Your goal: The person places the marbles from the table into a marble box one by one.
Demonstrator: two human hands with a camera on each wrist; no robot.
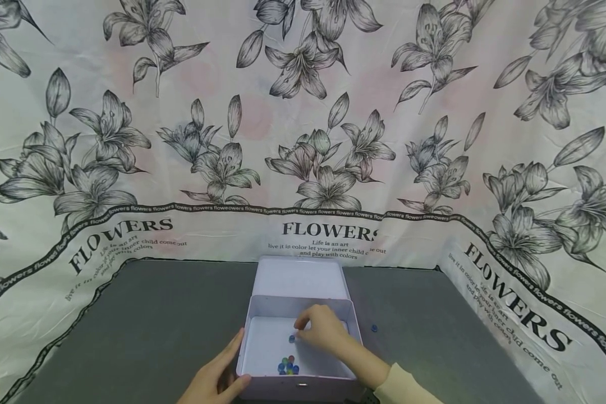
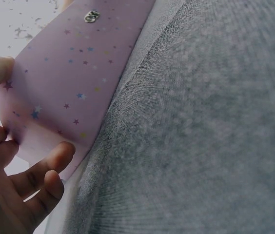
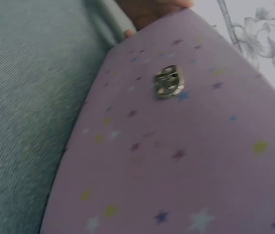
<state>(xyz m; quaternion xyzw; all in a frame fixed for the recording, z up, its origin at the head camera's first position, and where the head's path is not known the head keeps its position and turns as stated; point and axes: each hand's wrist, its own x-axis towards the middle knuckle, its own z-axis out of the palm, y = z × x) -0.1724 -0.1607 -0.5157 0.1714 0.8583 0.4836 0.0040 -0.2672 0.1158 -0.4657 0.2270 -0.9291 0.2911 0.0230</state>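
Observation:
A pale purple tin box (image 1: 303,384) stands with its lid (image 1: 301,278) tipped back. My left hand (image 1: 217,373) grips its front left corner, thumb on the front rim and fingers along the side. Inside the box, my right hand (image 1: 323,330) has its thumb and forefinger bent towards each other. A blue marble (image 1: 292,339) shows right by those fingertips; whether they pinch it is unclear. Several coloured marbles (image 1: 288,366) lie together near the box's front wall. The left wrist view shows my left hand (image 2: 35,180) at the star-printed box wall (image 2: 74,73).
Another blue marble (image 1: 374,328) lies on the grey tabletop (image 1: 414,314), right of the box. A metal clasp (image 3: 168,82) sticks out from the box front. Behind the table hangs a flower-printed cloth (image 1: 328,230), which also runs along both sides.

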